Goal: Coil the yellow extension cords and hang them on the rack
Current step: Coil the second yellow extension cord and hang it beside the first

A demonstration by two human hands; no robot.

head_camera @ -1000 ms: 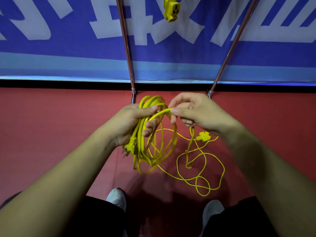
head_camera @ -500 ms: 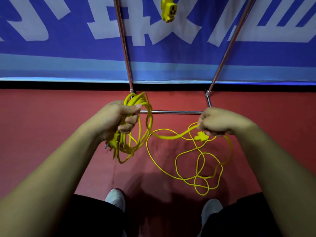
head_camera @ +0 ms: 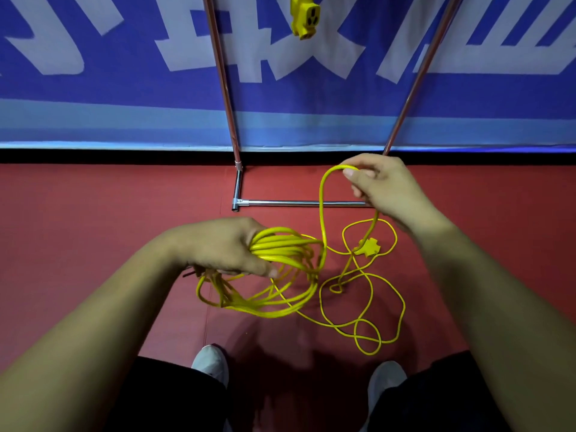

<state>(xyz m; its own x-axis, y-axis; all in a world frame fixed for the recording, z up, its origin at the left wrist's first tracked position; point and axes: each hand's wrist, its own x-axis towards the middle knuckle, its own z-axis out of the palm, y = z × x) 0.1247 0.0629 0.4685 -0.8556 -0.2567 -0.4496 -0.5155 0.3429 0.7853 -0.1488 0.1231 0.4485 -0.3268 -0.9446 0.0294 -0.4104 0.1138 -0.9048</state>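
My left hand (head_camera: 224, 247) grips a bundle of several loops of yellow extension cord (head_camera: 280, 247); the loops hang below it and the plug end pokes out at its left. My right hand (head_camera: 383, 188) pinches a raised bend of the same cord, up and to the right of the bundle. The loose rest of the cord (head_camera: 367, 325) lies in tangled curves on the red floor, with its yellow socket end (head_camera: 369, 247) between my hands. The metal rack (head_camera: 299, 202) stands ahead, and another yellow socket (head_camera: 304, 15) hangs from it at the top.
A blue banner with white lettering (head_camera: 124, 88) covers the wall behind the rack. The rack's two slanted poles (head_camera: 223, 82) rise from a floor bar. My two shoes (head_camera: 210, 361) stand at the bottom edge on the red floor (head_camera: 93, 213).
My left hand has dropped lower with the bundle. My right hand has risen up and away from it, drawing a length of cord into a tall bend.
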